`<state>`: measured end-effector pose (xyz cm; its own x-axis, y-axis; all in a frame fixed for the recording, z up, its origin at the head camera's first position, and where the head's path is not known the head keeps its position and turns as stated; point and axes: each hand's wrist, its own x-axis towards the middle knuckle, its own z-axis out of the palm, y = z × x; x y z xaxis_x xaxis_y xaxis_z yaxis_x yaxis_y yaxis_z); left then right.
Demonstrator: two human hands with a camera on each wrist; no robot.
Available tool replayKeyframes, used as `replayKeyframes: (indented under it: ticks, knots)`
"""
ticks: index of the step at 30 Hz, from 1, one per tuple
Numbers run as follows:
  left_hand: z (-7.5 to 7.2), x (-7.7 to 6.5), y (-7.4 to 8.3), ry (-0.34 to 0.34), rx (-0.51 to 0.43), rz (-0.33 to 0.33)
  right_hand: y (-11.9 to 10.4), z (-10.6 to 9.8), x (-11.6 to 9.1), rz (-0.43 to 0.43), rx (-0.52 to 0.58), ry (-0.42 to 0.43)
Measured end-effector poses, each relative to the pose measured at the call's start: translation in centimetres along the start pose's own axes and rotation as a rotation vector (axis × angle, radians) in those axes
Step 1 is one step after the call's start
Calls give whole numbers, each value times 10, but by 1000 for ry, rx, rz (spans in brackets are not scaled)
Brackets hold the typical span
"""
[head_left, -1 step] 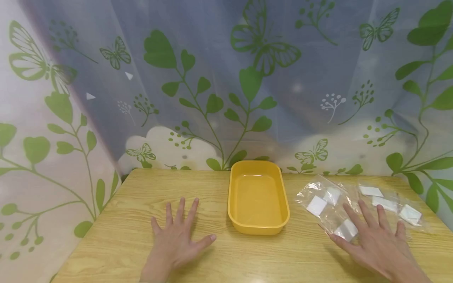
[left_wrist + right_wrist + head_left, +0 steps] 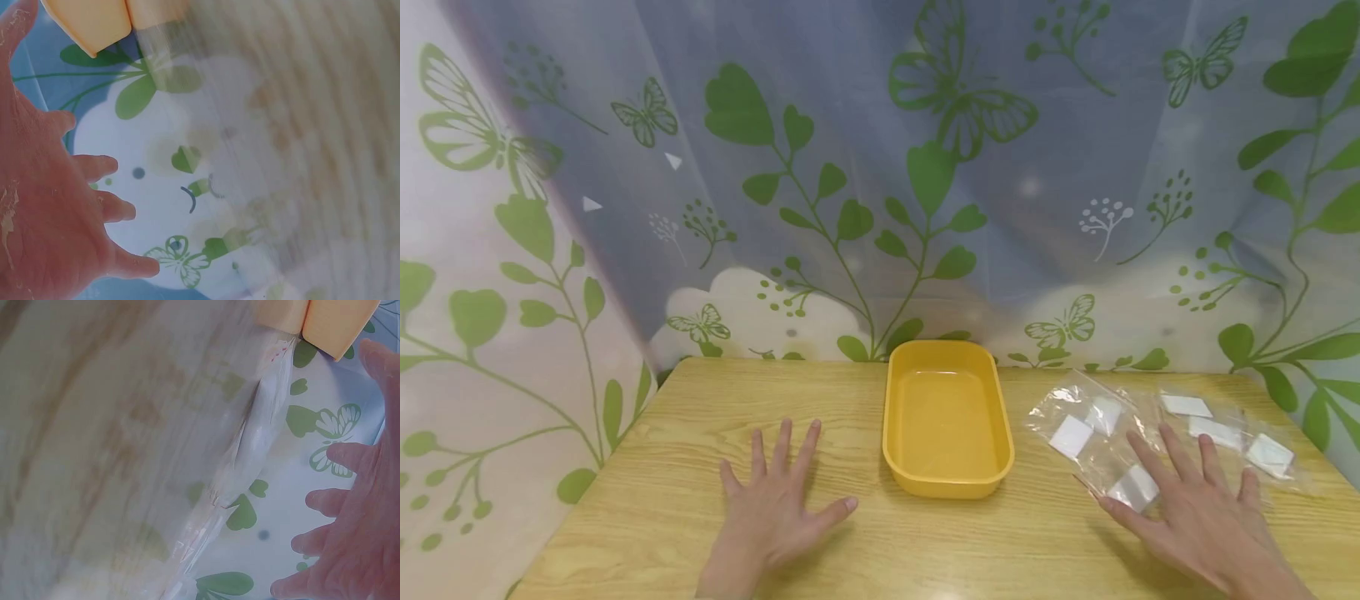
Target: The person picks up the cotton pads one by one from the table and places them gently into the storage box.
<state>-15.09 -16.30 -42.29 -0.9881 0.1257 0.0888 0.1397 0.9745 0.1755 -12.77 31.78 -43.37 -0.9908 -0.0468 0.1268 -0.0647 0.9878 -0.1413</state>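
My left hand point(image 2: 771, 512), fingers spread, is over the wooden table point(image 2: 625, 508) to the left of a yellow plastic tub point(image 2: 949, 488). It holds nothing. On the other side, my right hand point(image 2: 1202, 521) also has its fingers spread, at the near edge of several clear plastic bags point(image 2: 1138, 417) with white rectangular pieces point(image 2: 1071, 437) in them. Whether its fingertips touch the bags I cannot tell. Both wrist views show the palms bare, the left hand point(image 2: 50, 206) and the right hand point(image 2: 359, 512) alike. Seen from above, the tub has nothing in it.
Behind the table hangs a curtain point(image 2: 820, 167) printed with green leaves and butterflies. It meets the table's back edge, close behind the tub. More patterned cloth point(image 2: 497, 358) covers the left side.
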Motion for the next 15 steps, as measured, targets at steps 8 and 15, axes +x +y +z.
replayKeyframes:
  ticks: [8, 15]
  knots:
    - [-2, 2, -1, -4, 11, -6, 0, -1, 2, 4, 4, -7]
    - [-3, 5, -2, -4, -4, 2, 3, -3, 2, 9, 1, -25]
